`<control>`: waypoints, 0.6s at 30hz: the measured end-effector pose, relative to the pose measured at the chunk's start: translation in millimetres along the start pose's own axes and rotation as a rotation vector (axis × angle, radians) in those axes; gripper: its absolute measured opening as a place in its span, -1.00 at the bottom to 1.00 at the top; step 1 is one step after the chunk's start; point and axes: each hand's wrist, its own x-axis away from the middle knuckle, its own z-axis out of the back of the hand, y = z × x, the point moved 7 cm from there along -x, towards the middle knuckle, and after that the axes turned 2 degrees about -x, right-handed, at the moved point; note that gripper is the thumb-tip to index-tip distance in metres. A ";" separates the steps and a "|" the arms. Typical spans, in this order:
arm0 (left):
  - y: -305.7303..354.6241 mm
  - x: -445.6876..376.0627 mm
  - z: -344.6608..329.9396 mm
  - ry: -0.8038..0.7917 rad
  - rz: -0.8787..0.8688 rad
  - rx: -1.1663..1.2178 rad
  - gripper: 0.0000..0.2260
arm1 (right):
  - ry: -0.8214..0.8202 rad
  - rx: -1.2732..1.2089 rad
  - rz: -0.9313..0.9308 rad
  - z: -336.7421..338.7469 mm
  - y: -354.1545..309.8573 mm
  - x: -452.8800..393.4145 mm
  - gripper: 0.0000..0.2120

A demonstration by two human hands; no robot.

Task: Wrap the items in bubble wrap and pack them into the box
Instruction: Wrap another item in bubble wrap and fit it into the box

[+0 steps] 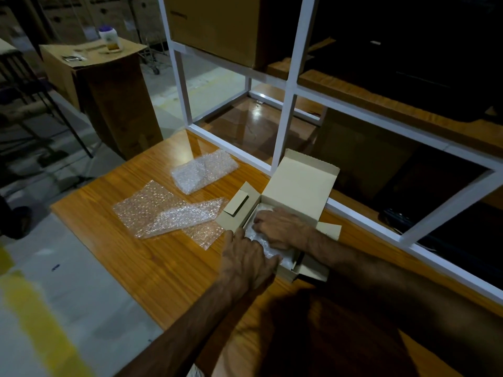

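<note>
Bubble-wrapped bundle sits inside box near desk right edge, under both hands: left hand and right hand, fingers pressing flat, gripping nothing. Press evenly; keep wrap tucked below rim.
</note>
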 end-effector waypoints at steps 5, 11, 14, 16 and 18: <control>3.7 5.3 10.5 -0.009 -0.098 -0.096 -0.26 | 0.185 -0.207 -0.059 27.0 15.8 10.2 -0.57; 1.8 17.1 25.0 0.016 -0.131 -0.046 -0.29 | 0.159 -0.081 -0.081 4.9 20.0 6.8 -0.52; -0.2 18.0 23.2 -0.002 -0.129 -0.003 -0.28 | 0.118 -0.029 -0.073 7.9 21.0 7.7 -0.42; -0.8 12.9 21.1 -0.023 -0.125 0.028 -0.28 | 0.111 0.001 -0.094 10.4 23.5 6.0 -0.54; -1.8 9.1 20.3 -0.041 -0.125 0.031 -0.29 | 0.098 -0.037 -0.128 17.8 25.8 2.2 -0.65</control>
